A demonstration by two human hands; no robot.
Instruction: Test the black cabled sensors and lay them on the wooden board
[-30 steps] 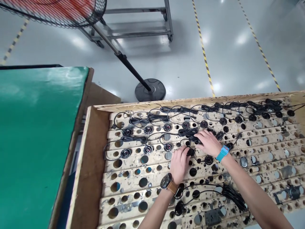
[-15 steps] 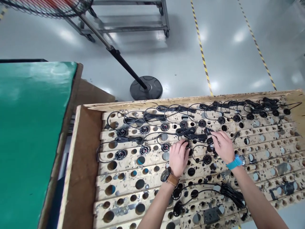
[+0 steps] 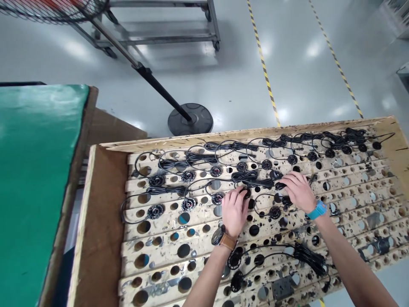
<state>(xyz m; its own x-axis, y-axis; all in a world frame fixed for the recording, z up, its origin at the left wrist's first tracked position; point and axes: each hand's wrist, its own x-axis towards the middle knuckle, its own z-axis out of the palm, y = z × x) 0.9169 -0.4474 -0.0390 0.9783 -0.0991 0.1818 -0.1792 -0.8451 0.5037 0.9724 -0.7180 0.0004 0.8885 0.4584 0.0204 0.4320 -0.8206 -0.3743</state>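
Between the fingers of my left hand (image 3: 234, 211) is the edge of a black round disc (image 3: 246, 192), set down on a perforated wooden board (image 3: 166, 258). My right hand (image 3: 298, 192) has its fingers closed at the right end of a bundled black cable (image 3: 252, 179); the fingertips partly hide what they grip. Below that hand lies another cabled disc (image 3: 275, 212). To the left of my left hand, a disc with a pinkish centre (image 3: 217, 198) rests on the board, with more discs and coiled cables in rows beyond.
Nearer me lie a loose cable bundle (image 3: 308, 258) and a disc (image 3: 237, 281). The board has a raised wooden rim (image 3: 191, 140). A green-topped table (image 3: 35, 170) stands at left. Behind are a fan's round base (image 3: 190, 119) and a wheeled metal rack (image 3: 166, 41).
The whole view has shifted, so the board and table appear slightly further left. Both hands stay at nearly the same spots on the board, the right fingers slightly lower on the cable end.
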